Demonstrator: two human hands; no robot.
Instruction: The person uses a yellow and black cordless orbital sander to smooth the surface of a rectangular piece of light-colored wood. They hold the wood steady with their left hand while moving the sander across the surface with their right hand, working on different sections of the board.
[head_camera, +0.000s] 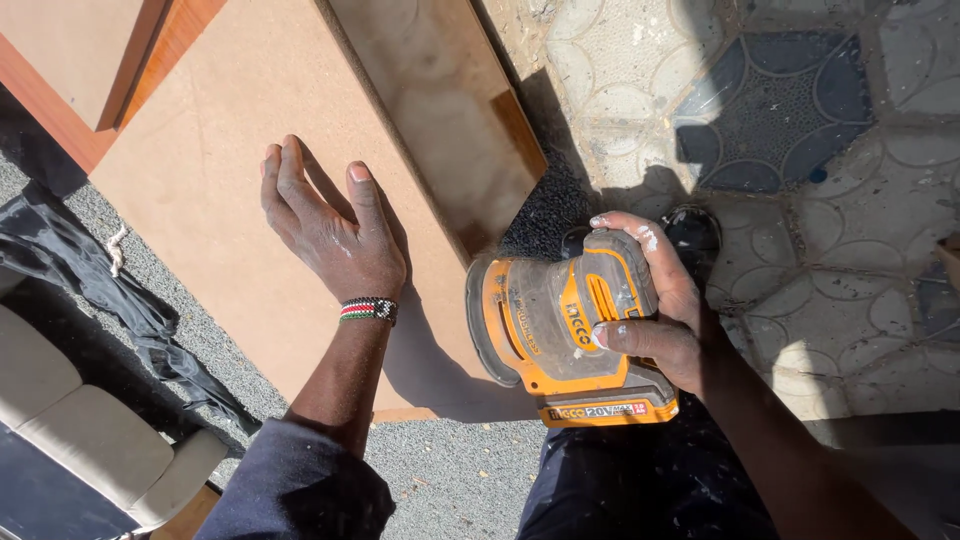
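My left hand rests flat on a large brown fibreboard panel, fingers together and pointing up the board; a beaded band circles its wrist. My right hand grips the handle of an orange and grey cordless sander. The sander's round pad presses sideways against the panel's right edge, near its lower corner. Dust covers the tool and my fingers.
A second glossy board lies beyond the panel's edge. A dark cloth trails on the gravel at left, near a beige cushioned seat. Patterned paving fills the right. More reddish-edged boards sit top left.
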